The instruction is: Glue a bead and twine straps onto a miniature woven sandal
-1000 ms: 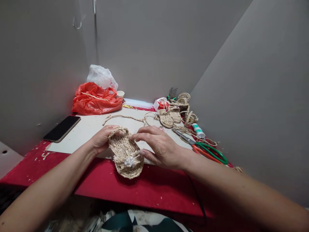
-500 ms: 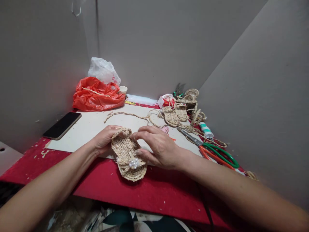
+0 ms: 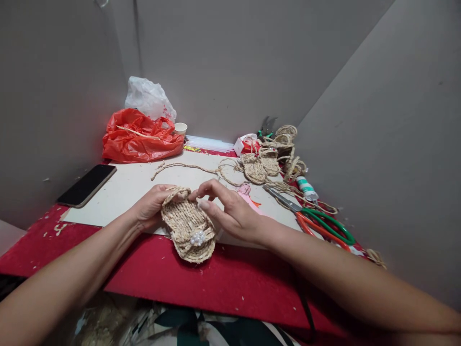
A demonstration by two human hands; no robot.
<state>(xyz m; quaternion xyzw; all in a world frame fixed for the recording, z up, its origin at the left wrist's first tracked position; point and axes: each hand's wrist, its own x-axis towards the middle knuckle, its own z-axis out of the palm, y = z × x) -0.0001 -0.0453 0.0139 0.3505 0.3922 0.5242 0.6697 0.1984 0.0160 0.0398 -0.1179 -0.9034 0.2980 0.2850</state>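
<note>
Sandal of woven straw, with a pearl cluster on its toe strap, lies across the near edge of the white board on the red desk, toe toward the person.

The left hand is cupped against the heel side of the sandal, thumb resting on the heel loop. The right hand has thumb and forefinger pinched together at the loop's right end, the other fingers spread over the board.

Judgement: the work in hand is on the heel loop, either setting or checking it. Any further pull on that strand calls for the left hand to brace the sole, and for a fine pinch rather than a full grip.

Not made out: whether a strand actually lies between the pinched fingertips, and where the left fingers sit behind the sole. Scissors, more straw pieces and a phone lie well apart from the hands.
</note>
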